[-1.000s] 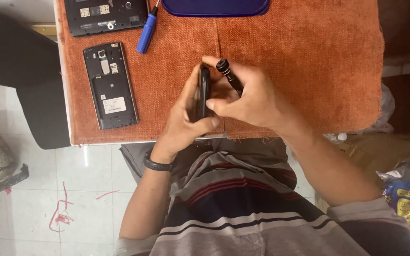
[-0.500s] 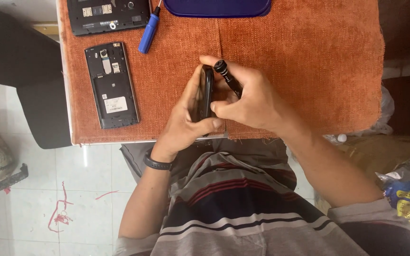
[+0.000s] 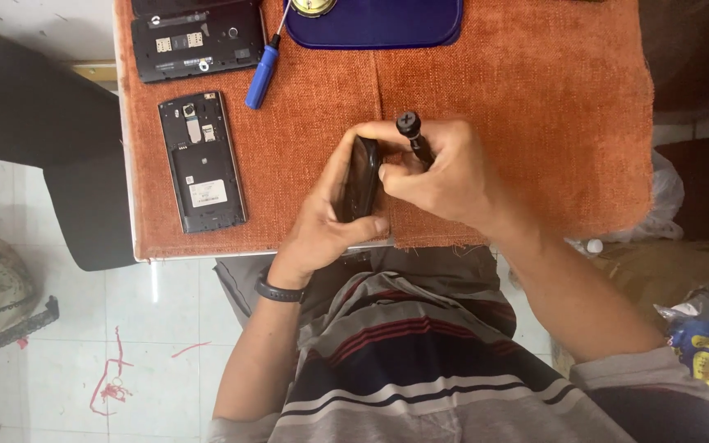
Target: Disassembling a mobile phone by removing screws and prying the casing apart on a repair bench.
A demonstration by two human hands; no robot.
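- At the far left of the frame lies a pale tiled floor (image 3: pixel 59 353) with red marks, and a dark shape beside the surface that I cannot identify.
- The surface (image 3: pixel 535 98) is covered in rough orange cloth and fills the upper middle of the frame.
- At its upper left lies an opened phone (image 3: pixel 197 39), back cover off, card slots and camera showing; only part of it is in frame.
- Just below it a second opened phone (image 3: pixel 201 161) lies flat, back cover off, its battery bay bare with a white label in it.
- To the right of these a blue-handled screwdriver (image 3: pixel 262 75) lies loose on the cloth, untouched.
- At the top middle, a dark blue tray (image 3: pixel 387 25) sits with a round brass-coloured thing on its rim.
- The left hand (image 3: pixel 326 226), a dark band on its wrist, grips a black phone (image 3: pixel 361 176) held on edge above the lower middle of the surface; its fingers wrap the far side and the thumb presses the near end.
- The right hand (image 3: pixel 445 176) touches the same phone; its fingers are curled together around a black screwdriver (image 3: pixel 412 135), whose cap points up at the camera. The tip is hidden, so I cannot tell whether it meets the phone.
- Judged from this, two phones are already opened and set aside, while the held one looks closed; its opening seems to be left.
- At the lower right a striped shirt (image 3: pixel 420 361) and some bags show.
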